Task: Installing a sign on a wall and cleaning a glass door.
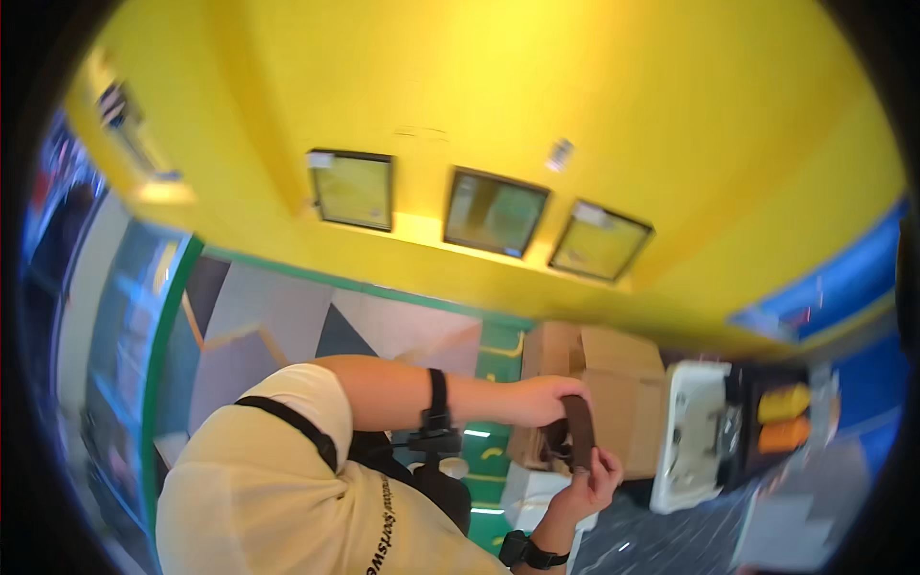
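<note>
Brown strip [581, 436] is up off any surface, stretched between both hands, in front of the open cardboard box [628, 412], toward the box's left edge and lower left corner. Left hand [541, 401] has the upper end: fingers curled closed on it, strip running down from them. Right hand [585, 491] has the lower end, fingers bent, thumb side at the strip, nearly closed around it. Left fingertips are mostly hidden; exact right fingertip contact is blurred. Dark patch just left of the strip: can't tell if it's another loop of it or the box's inside. White box [529, 491] below is partly covered by the right hand. White tray [678, 431] sits right of the cardboard box, contents too smeared to name.
</note>
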`<state>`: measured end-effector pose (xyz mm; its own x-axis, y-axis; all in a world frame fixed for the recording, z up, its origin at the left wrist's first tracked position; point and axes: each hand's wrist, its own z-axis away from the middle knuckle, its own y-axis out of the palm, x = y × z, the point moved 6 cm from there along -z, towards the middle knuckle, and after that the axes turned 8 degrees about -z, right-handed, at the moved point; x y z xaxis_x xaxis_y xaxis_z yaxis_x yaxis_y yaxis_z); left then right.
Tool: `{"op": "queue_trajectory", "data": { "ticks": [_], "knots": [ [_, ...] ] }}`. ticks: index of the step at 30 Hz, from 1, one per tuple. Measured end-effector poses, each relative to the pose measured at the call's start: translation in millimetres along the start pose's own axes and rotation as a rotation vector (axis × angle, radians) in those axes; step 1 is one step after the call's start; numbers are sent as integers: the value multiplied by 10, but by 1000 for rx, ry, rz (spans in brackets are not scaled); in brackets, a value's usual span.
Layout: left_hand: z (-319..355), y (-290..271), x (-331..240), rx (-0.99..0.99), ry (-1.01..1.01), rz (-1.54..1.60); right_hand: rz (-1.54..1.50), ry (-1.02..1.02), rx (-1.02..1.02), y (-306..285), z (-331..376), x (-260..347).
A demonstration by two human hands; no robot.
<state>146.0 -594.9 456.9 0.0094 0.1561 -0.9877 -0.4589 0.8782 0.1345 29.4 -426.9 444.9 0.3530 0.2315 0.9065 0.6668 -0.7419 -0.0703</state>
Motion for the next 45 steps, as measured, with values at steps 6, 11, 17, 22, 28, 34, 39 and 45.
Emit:
{"op": "queue_trajectory", "data": {
  "ticks": [6,11,17,22,28,34,39,45],
  "knots": [
    [953,-1001,-1064,-172,287,245,-230,-73,152,1076,-308,406],
    [2094,-1644,-1381,-454,223,-469,-393,194,888,2588,50,868],
    [2697,-2120,-1162,-971,119,-504,-799,580,1154,3865,729,1250],
    [3452,-2035,-1394,-1157,-2,-396,-725,840,1494,4320,945,1138],
    [4248,-1844,-930,-1099,-110,-750,-700,1115,1667,4565,1291,1091],
    [5012,-1478,-543,-1016,-329,-989,-635,1016,1753,4849,1933,1343],
    [6045,-1400,-225,-1279,-381,-718,-677,1200,2092,4998,2934,2202],
    [7504,-1217,9,-1469,-487,-797,-544,1429,2005,5597,4205,2375]
  ]
}}
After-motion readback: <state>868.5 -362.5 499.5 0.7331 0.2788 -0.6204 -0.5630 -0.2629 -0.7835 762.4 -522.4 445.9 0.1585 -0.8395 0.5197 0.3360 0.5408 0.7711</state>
